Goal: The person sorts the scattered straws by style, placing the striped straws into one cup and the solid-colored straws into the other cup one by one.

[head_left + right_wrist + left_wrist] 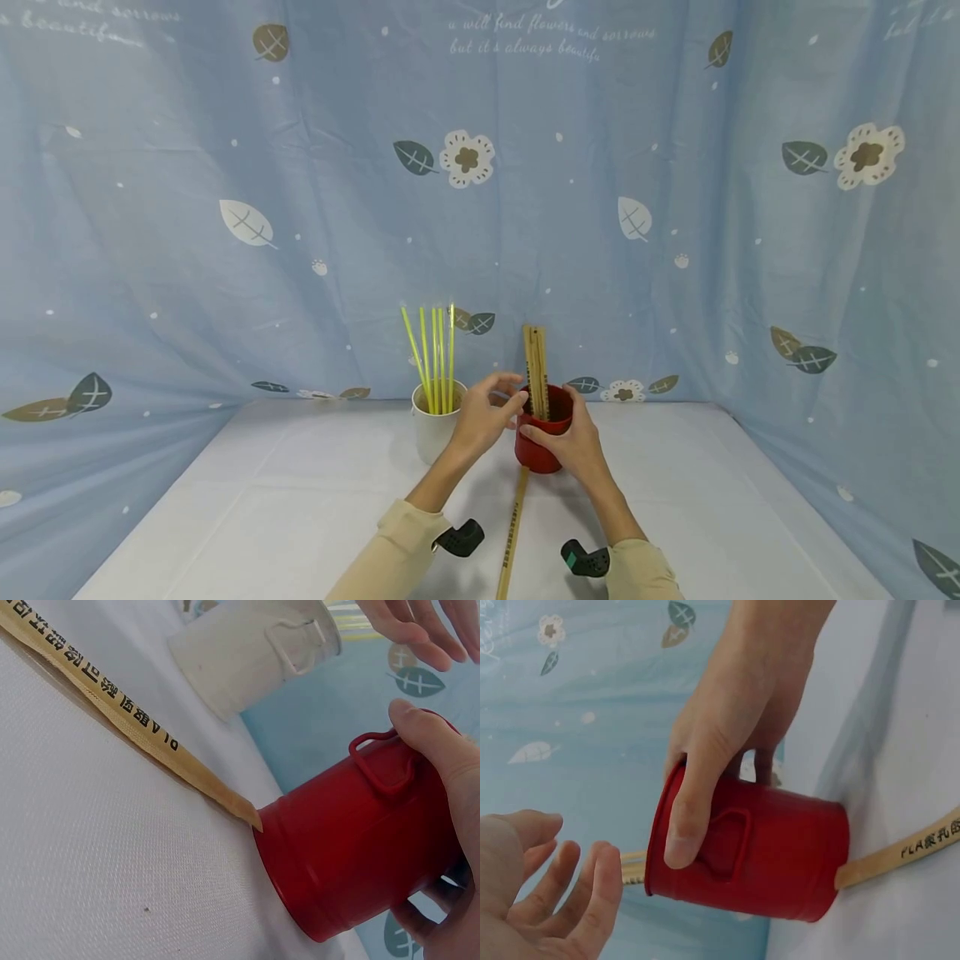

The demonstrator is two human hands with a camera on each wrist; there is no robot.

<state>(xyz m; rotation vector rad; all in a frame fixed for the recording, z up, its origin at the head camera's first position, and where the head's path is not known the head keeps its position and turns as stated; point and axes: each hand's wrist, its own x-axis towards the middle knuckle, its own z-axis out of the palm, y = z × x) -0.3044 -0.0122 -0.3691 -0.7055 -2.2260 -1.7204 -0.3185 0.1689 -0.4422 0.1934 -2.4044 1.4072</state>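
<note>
A red metal bucket (pixel 536 454) with a small side handle stands on the white table, several paper-wrapped straws (pixel 536 367) upright inside it. My right hand (pixel 577 442) grips it by the rim, thumb on the near side and fingers round the far right. To its left my left hand (pixel 483 414) hangs in the air with fingers loosely bent and nothing held; in the left wrist view its fingertips (pixel 604 859) come close to the bucket's mouth. One more wrapped straw (pixel 513 533) with dark printed characters lies on the table, its tip at the bucket's base.
A white bucket (pixel 431 437) holding several yellow-green sticks (pixel 435 358) stands left of the red one, partly behind my left hand. Behind the table (pixel 720 483) hangs a blue curtain (pixel 525 233) printed with leaves and flowers.
</note>
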